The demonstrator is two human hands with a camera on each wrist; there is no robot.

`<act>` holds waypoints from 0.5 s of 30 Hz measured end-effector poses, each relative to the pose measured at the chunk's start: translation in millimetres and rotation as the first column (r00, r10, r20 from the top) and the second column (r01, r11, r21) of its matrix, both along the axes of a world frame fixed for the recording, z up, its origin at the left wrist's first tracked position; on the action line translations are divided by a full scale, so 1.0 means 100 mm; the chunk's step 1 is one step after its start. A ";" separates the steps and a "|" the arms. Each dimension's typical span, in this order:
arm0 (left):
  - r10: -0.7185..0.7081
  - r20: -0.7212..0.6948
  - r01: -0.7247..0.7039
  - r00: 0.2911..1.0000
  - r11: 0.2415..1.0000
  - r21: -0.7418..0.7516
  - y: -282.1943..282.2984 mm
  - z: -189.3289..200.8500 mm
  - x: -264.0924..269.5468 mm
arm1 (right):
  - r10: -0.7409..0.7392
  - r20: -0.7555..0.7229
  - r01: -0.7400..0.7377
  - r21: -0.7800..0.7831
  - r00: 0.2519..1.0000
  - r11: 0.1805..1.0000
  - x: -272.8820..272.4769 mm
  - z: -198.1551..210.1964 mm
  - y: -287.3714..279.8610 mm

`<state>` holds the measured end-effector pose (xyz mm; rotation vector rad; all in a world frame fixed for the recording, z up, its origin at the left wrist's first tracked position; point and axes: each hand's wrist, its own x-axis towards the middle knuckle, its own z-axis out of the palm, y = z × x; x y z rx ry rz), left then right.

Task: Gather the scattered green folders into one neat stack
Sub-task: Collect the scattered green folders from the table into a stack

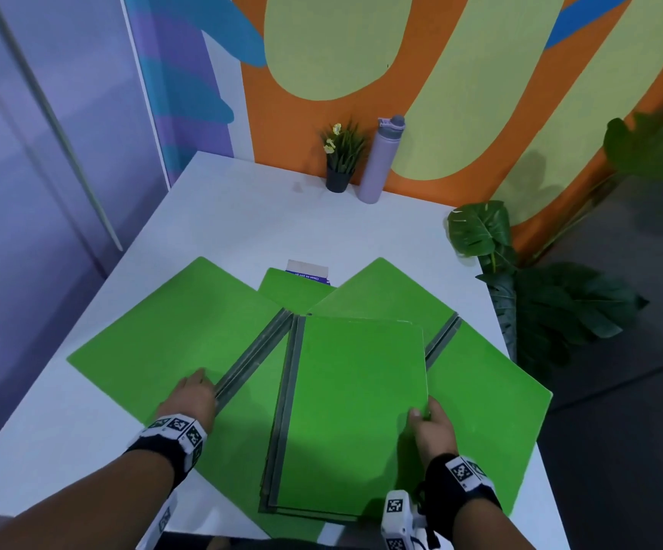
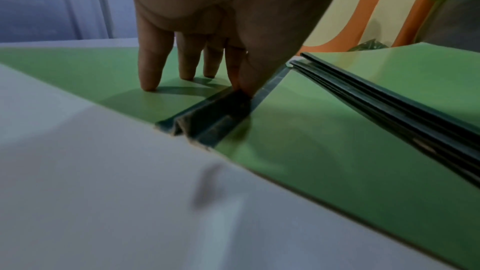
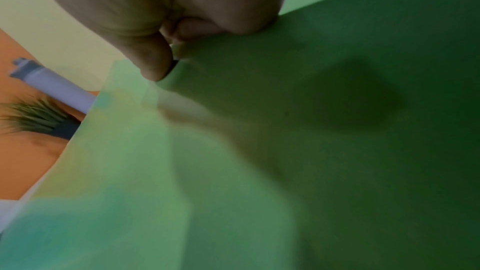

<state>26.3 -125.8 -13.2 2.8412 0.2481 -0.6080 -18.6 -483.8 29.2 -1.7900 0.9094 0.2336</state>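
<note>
Filling most of the view, a white tabletop [image 1: 242, 232] stands against a wall painted in orange and yellow-green shapes, with a purple panel to the left and leafy plants [image 1: 520, 279] off its right edge. Across its near half lie the green folders: an open left folder [image 1: 171, 331], spread flat with its grey spine [image 1: 250, 355] running diagonally from near-left to far-right, an open right folder [image 1: 480, 391] angled the other way, and between them a closed stack [image 1: 353, 410] whose long axis runs straight away from the person. A smaller green corner [image 1: 294, 287] and a printed card [image 1: 308, 269] peek out behind.

Nearest the left folder is the left hand [image 1: 190, 394], right on it: in the left wrist view its fingertips [image 2: 149, 87] stand nearly straight on the green cover, thumb pressed at the spine ridge. My guess is that closing this folder toward the stack comes next, hinging about that diagonal spine.

Pinching the stack's near right edge, the right hand [image 1: 433, 426] has its thumb on top and fingers curled beneath.

Farthest back stand a lilac bottle [image 1: 379, 160] and a small potted plant [image 1: 339, 160].
</note>
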 end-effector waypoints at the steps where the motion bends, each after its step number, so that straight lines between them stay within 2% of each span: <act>1: 0.023 0.006 -0.022 1.000 1.000 -0.008 0.00 0.04 -0.01 | 0.007 0.010 -0.007 -0.001 1.000 1.000 0.01 0.02 0.00; 4: 0.076 0.086 -0.072 0.993 0.996 -0.052 0.01 0.26 -0.01 | 0.003 0.043 -0.004 0.025 0.999 1.000 0.04 0.07 0.00; 7: 0.142 0.288 -0.109 0.947 0.986 -0.130 0.09 0.65 0.07 | -0.031 0.084 0.027 0.054 0.996 0.998 0.08 0.10 -0.03; 12: 0.270 0.546 -0.180 0.793 0.960 -0.212 0.33 1.63 0.15 | -0.113 0.139 0.101 0.091 0.984 0.991 0.12 0.18 -0.11; 15: 0.345 0.646 -0.197 0.681 0.936 -0.292 0.43 1.99 0.11 | -0.133 0.154 0.118 0.104 0.979 0.988 0.12 0.19 -0.10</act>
